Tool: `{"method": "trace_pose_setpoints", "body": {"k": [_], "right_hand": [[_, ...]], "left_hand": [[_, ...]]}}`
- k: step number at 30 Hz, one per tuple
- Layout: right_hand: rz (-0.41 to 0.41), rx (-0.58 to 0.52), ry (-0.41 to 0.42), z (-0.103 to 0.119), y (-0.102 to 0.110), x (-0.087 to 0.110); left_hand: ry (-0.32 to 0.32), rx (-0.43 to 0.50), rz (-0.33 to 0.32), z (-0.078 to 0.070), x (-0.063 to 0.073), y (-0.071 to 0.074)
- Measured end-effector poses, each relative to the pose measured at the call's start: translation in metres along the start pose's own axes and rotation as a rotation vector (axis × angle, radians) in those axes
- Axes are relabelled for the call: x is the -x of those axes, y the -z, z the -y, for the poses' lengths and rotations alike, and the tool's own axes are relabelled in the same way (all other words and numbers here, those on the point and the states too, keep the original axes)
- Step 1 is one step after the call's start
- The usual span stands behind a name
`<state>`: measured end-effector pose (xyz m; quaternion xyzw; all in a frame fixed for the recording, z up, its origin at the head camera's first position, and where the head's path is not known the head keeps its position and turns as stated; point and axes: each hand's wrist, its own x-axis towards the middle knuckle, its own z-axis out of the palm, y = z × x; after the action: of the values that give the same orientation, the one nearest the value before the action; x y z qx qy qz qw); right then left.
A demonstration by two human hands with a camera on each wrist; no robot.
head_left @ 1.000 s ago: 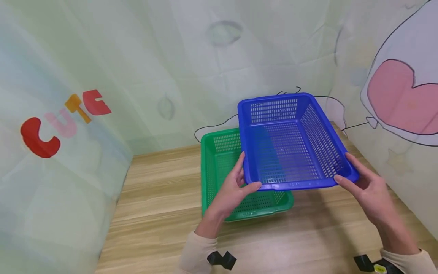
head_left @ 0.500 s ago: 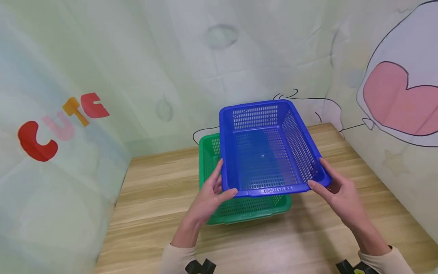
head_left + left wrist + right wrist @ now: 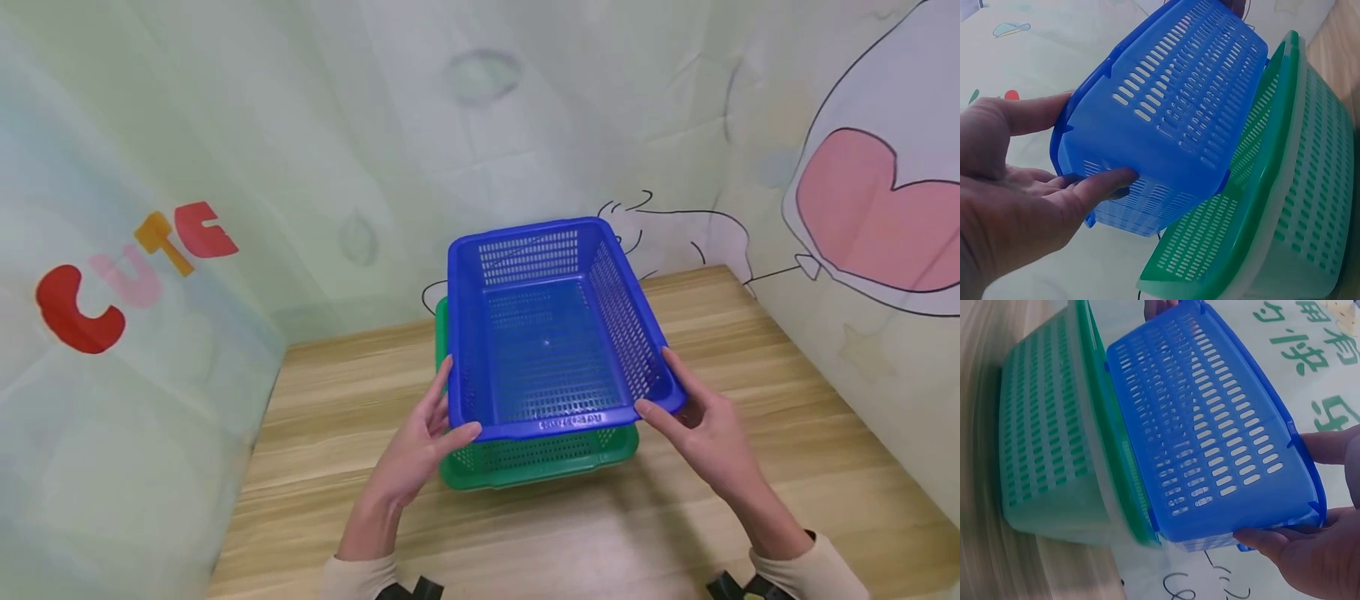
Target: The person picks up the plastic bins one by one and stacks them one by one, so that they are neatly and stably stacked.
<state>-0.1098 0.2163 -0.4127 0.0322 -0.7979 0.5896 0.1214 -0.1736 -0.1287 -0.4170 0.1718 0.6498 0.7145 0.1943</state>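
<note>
A blue slotted plastic basket [image 3: 547, 333] is held up by both hands, tilted with its inside facing me. My left hand [image 3: 412, 450] grips its near-left corner, thumb on the front rim and fingers along the side. At the near-right corner my right hand [image 3: 705, 433] pinches the rim the same way. Below, a green basket [image 3: 540, 477] stands on the table, mostly hidden by the blue one in the head view. In the left wrist view the blue bottom edge overlaps the opening of the green basket [image 3: 1275, 156]. A whitish slotted layer [image 3: 1054, 425] wraps the green basket's outside.
The wood-grain table [image 3: 337, 408] reaches back to a pale printed curtain [image 3: 360, 125]. Another curtain side with coloured letters [image 3: 78, 308] hangs at the left, and one with a pink heart [image 3: 855, 208] at the right.
Both hands have carried the blue basket left and slightly down, from the right of the green basket to over it. The green basket stays in place, now more covered.
</note>
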Motion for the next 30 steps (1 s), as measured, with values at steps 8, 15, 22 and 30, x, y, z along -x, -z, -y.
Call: {"method": "trace_pose_setpoints", "body": {"k": [8,15,22,30], "right_hand": [[0.043,-0.056,-0.036,0.003,-0.017,0.000],[0.043,-0.043,-0.037,0.001,-0.021,0.001],[0.056,-0.049,-0.014,-0.004,-0.025,0.003],[0.076,-0.052,-0.049,-0.014,-0.026,0.006]], "left_hand": [[-0.027,-0.007,-0.021,0.002,0.012,0.013],[-0.029,0.006,-0.023,0.004,0.014,0.016],[0.003,0.014,-0.038,0.011,0.019,0.020],[-0.034,0.040,0.004,0.021,0.020,0.021]]}}
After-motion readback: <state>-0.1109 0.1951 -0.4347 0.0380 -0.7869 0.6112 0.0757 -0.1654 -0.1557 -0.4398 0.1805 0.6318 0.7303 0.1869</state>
